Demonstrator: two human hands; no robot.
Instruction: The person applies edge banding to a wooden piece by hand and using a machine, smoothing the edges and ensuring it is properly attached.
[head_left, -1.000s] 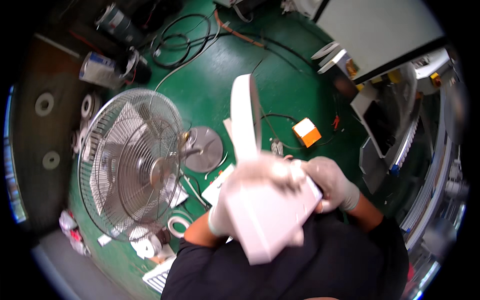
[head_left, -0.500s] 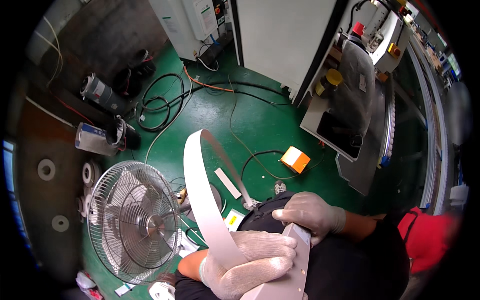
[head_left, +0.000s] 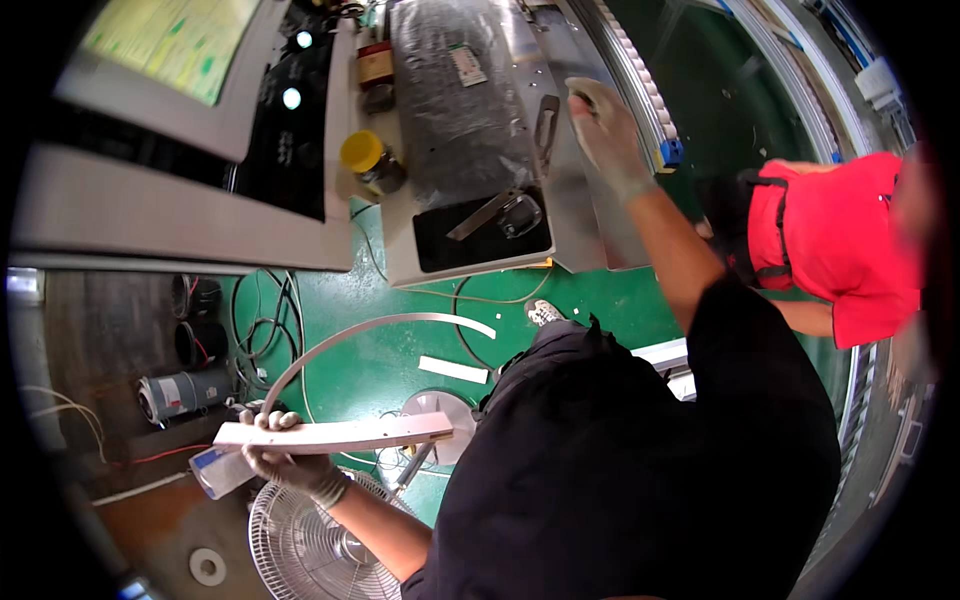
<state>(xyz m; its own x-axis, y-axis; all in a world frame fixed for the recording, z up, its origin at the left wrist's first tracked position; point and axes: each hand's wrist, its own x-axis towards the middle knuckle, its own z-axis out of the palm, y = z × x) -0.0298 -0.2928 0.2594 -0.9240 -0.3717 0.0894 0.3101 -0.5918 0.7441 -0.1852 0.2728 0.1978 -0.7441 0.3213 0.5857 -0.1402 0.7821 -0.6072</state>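
My gloved left hand [head_left: 295, 465] is closed around a pale, narrow board [head_left: 350, 433] with small holes along it, held out level at the lower left. A long thin white strip [head_left: 390, 322] rises from the same grip and arches away to the right. My gloved right hand [head_left: 608, 145] is stretched forward over the metal worktable [head_left: 575, 205], its fingers curved and a gap showing between thumb and forefinger; I see nothing held there. Just left of it lies a utility knife [head_left: 546, 128]. A metal blade-like piece [head_left: 482, 214] and a tape measure [head_left: 520, 215] rest on a black pad [head_left: 440, 245].
A jar with a yellow lid [head_left: 365, 152] stands beside a plastic-covered surface [head_left: 455, 130]. A large floor fan [head_left: 310, 540] is below my left arm. Cables [head_left: 265, 330] and a white offcut [head_left: 453, 369] lie on the green floor. A person in red [head_left: 840, 240] is at the right.
My view has turned right toward the worktable. My right hand has left the board and reached out over the table. My left hand has carried the board and strip out to the left.
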